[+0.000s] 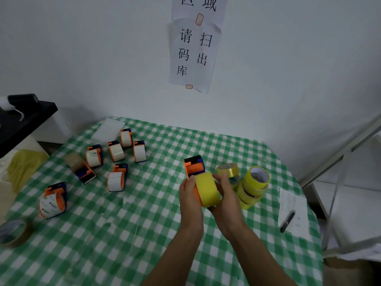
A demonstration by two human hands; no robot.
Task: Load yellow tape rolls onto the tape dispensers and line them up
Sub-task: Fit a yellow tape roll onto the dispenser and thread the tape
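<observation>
Both hands are up over the middle of the surface (144, 223), closed around one job. The left hand (188, 195) has its fingers curled over the near left side of an orange and dark blue dispenser (193, 165), thumb tip up against the orange plastic. The right hand (226, 193) wraps the right side of a yellow tape roll (207, 188), thumb over the top and fingers underneath. That roll sits between the two palms, pressed against the dispenser's near end, its broad glossy band facing the camera. Whether it is fully seated on the hub, I cannot tell.

Just right of the hands, a stack of yellow rolls (253, 184) leans a little, and the top one shows its white cardboard core. A single yellow roll (227, 169) lies beside it, just behind the right thumb.

Over on the left, six dispensers with white tape (117, 177) are scattered loosely, none in a row. One brown-taped dispenser (79, 167) lies tipped among them. A brown roll (12, 232), blurred, sits at the near left edge.

The surface wears a green and white checked cloth. At the right edge lies a sheet of paper (296, 203) with a dark pen (287, 221) on it. Paper notices (193, 54) with printed characters hang on the white wall.
</observation>
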